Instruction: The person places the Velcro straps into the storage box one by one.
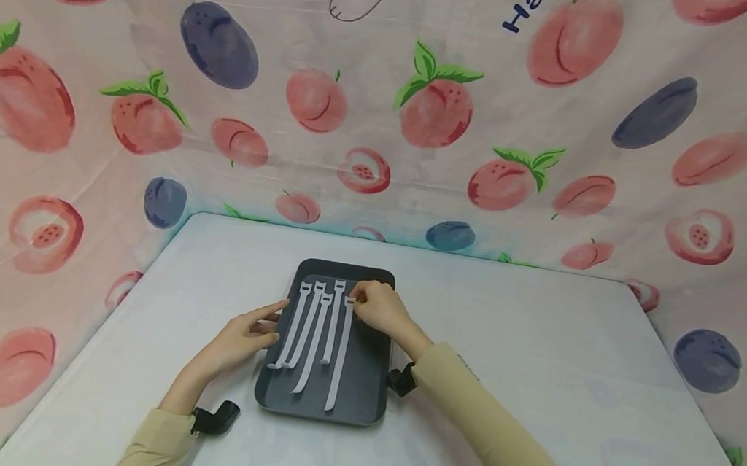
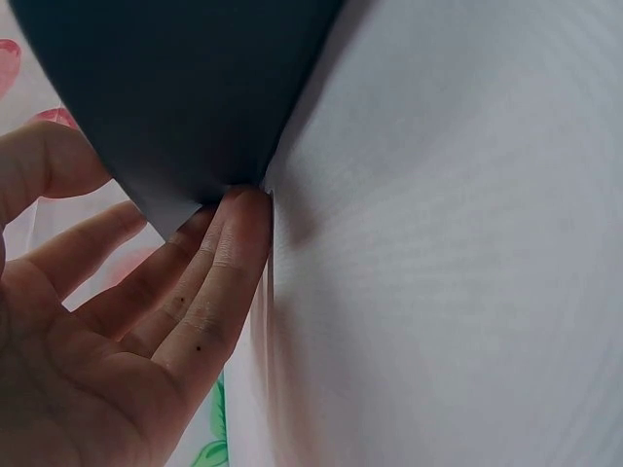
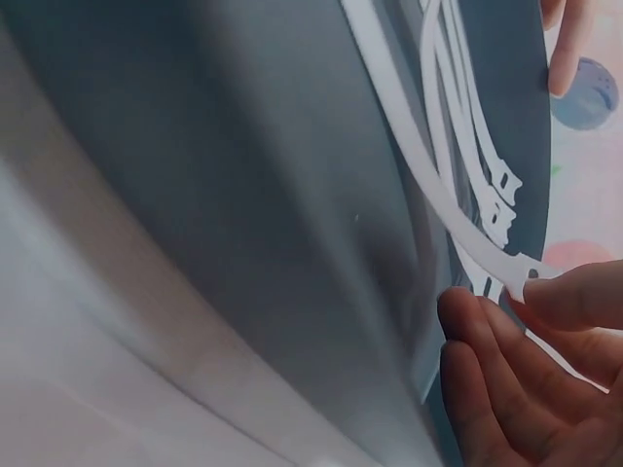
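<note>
A dark grey rectangular tray (image 1: 363, 397) lies on the table with several white hook-and-loop cable ties (image 1: 309, 327) in it, slotted heads toward the far end. My right hand (image 1: 381, 308) pinches the head of the rightmost cable tie (image 1: 339, 358) between thumb and fingers. In the right wrist view that cable tie (image 3: 414, 161) bends upward to the thumb, and the other heads lie just beyond. At the tray's left side, my left hand (image 1: 236, 339) touches the outside with fairly straight fingers. The left wrist view shows these fingertips (image 2: 248, 209) against the tray wall (image 2: 185, 107).
The tray stands on a white-covered table (image 1: 535, 348). Behind and at the sides hangs a fruit-print cloth (image 1: 371, 101). A black wrist camera (image 1: 217, 418) sits on the left wrist, and another black camera (image 1: 401, 380) on the right, close to the tray's right edge.
</note>
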`<state>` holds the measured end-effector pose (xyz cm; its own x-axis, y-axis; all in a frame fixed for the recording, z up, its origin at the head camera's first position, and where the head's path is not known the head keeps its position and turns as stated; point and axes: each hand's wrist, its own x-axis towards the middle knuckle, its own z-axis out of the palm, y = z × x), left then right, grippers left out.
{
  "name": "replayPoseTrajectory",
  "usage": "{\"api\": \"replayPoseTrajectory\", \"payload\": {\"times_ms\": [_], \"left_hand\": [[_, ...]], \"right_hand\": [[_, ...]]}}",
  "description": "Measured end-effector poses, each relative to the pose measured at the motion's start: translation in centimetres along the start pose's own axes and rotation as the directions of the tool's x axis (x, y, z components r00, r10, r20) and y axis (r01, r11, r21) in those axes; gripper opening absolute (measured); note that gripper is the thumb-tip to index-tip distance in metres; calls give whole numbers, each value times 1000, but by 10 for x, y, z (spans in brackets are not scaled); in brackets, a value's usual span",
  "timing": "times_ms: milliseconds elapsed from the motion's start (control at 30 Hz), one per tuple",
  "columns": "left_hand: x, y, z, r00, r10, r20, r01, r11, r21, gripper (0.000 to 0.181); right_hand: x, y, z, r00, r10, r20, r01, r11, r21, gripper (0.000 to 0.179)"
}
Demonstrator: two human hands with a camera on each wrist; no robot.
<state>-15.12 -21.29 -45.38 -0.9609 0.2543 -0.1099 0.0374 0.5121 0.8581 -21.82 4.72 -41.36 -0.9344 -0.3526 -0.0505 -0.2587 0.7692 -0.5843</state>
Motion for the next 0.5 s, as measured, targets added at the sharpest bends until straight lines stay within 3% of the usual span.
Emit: {"api": "replayPoseTrajectory", "payload": {"times_ms": [233,500], "left_hand": [[0,1,0,1000,0,-1,0,1000,0,59],[0,1,0,1000,0,-1,0,1000,-2,59]], "right_hand": [[0,1,0,1000,-21,-13,20,998,-60,20],[0,5,-1,1000,-17,4,17,999,-37,24]]}}
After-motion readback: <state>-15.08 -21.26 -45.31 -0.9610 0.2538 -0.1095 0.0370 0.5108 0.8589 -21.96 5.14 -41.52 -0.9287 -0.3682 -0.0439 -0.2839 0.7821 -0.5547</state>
